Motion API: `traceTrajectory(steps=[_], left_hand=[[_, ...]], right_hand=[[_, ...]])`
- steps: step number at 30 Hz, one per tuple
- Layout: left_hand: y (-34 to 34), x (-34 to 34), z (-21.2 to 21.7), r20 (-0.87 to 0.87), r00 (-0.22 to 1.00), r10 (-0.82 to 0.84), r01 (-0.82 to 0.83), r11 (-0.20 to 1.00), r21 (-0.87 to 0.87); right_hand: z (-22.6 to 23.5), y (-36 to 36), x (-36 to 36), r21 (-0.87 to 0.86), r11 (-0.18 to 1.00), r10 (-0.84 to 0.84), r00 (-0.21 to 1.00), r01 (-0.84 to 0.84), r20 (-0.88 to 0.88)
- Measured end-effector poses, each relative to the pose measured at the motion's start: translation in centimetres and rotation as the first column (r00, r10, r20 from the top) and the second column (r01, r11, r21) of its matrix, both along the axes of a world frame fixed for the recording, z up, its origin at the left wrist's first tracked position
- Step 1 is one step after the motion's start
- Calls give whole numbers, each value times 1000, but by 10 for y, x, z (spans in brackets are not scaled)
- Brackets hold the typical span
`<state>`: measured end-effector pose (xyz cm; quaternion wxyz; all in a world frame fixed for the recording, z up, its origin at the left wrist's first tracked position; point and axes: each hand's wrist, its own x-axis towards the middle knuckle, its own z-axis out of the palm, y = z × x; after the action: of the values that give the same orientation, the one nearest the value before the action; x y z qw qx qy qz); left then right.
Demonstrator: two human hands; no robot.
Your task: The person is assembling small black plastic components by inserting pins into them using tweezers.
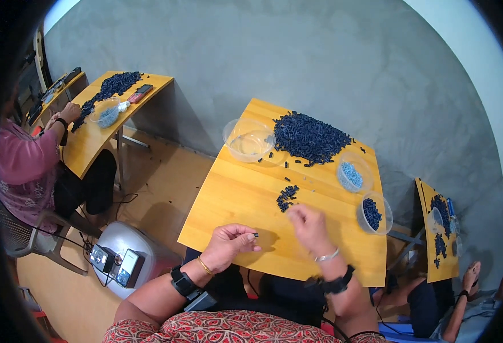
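Note:
Above the near edge of the yellow table, my left hand pinches a small dark blue plastic piece between thumb and forefinger. My right hand is beside a small cluster of the same dark pieces in the middle of the table. Its fingers are drawn together at the cluster's near edge and slightly blurred; whatever they may hold is hidden. Farther back lies a large heap of dark blue pieces. To the right stand a clear tub of light blue pieces and a clear tub of dark pieces.
A clear plastic tub stands at the table's far left. Beyond the yellow table is a grey wall. A grey container with devices and cables sits at lower left. Co-workers sit at tables on both sides.

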<state>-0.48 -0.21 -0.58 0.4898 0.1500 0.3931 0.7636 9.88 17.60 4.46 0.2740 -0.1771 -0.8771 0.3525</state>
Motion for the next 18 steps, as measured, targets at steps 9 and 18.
traceTrajectory(steps=[9, 18], left_hand=[[-3, -18, -10, 142, 989, -38, 26, 996, 82], [-6, -25, -10, 200, 973, -117, 83, 982, 170]], right_hand=[[-1, 120, -81, 184, 983, -54, 971, 11, 232], [-31, 133, -125, 322, 942, -64, 889, -96, 453]])
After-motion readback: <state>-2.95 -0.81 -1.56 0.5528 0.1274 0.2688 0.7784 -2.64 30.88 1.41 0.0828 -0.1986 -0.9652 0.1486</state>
